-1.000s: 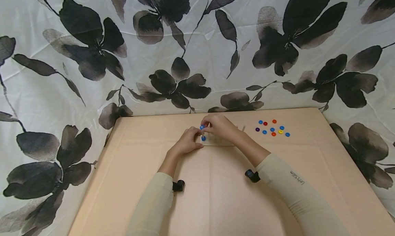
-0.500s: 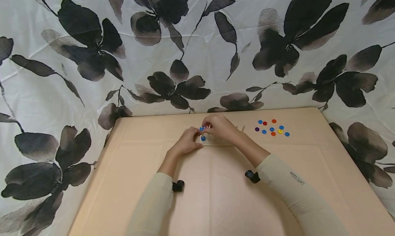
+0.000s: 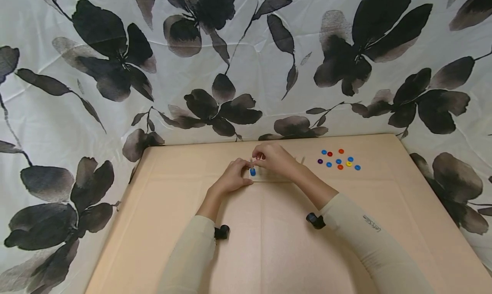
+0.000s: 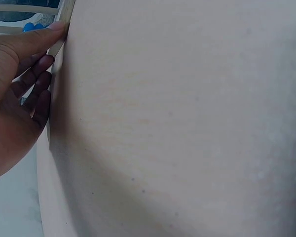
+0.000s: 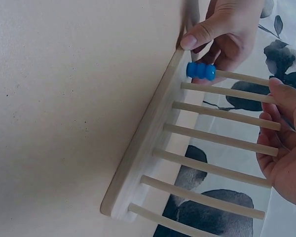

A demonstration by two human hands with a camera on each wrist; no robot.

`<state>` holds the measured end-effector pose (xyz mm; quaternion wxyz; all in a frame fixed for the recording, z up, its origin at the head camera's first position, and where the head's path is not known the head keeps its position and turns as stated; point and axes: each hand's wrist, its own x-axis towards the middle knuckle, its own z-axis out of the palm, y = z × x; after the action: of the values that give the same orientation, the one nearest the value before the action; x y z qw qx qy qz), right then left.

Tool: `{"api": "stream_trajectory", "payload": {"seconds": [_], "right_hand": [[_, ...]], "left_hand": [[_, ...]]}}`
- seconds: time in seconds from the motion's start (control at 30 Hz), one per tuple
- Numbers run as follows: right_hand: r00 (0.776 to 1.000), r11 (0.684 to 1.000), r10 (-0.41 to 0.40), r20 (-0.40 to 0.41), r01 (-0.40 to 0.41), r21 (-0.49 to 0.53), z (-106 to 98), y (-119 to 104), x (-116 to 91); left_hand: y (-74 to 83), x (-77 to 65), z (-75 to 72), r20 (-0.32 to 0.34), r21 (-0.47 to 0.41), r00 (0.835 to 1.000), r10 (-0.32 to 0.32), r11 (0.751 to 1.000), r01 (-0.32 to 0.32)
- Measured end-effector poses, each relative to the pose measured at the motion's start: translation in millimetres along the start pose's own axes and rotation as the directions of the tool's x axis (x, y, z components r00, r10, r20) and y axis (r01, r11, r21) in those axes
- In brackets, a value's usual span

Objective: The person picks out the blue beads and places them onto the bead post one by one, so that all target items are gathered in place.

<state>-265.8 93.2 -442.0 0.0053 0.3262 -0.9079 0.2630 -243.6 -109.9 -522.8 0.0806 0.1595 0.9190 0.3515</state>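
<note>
A wooden rack [image 5: 150,131] with several upright pegs [image 5: 222,115] stands near the table's far edge. Blue beads [image 5: 201,71] are stacked at the bottom of its leftmost peg, seen also in the head view as a blue patch [image 3: 252,172]. My left hand [image 3: 232,176] grips that end of the rack's base, thumb on one side and fingers on the other. My right hand [image 3: 273,159] is at the top of the leftmost pegs, its thumb at a peg tip and its fingers bent. A small reddish spot shows among its fingers; what it is cannot be made out.
Loose blue, red, orange, yellow and purple beads [image 3: 338,161] lie on the table [image 3: 265,243] to the right of the rack. Behind the table hangs a white cloth [image 3: 269,85] with dark flowers. Dark wrist cameras sit at both sleeves.
A blue bead near the top of the leftmost peg has dropped down onto the blue stack, and the upper peg now shows bare. Both hands have stayed almost in place.
</note>
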Motion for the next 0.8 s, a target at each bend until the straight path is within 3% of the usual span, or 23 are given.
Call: {"api": "stream_trajectory", "payload": {"seconds": [0.33,0.8], "right_hand": [[0.996,0.997,0.071,-0.045,-0.069,0.043,-16.3,5.1,-21.1],[0.979,0.987,0.129,-0.157,-0.111,0.115,-47.6,34.5,-64.8]], "left_hand": [[-0.8,-0.1,0.7,0.003,-0.002,0.999,-0.034,0.999,0.034],[2.7,-1.5,-1.3,0.016,-0.029,0.999,-0.05,0.998,0.051]]}}
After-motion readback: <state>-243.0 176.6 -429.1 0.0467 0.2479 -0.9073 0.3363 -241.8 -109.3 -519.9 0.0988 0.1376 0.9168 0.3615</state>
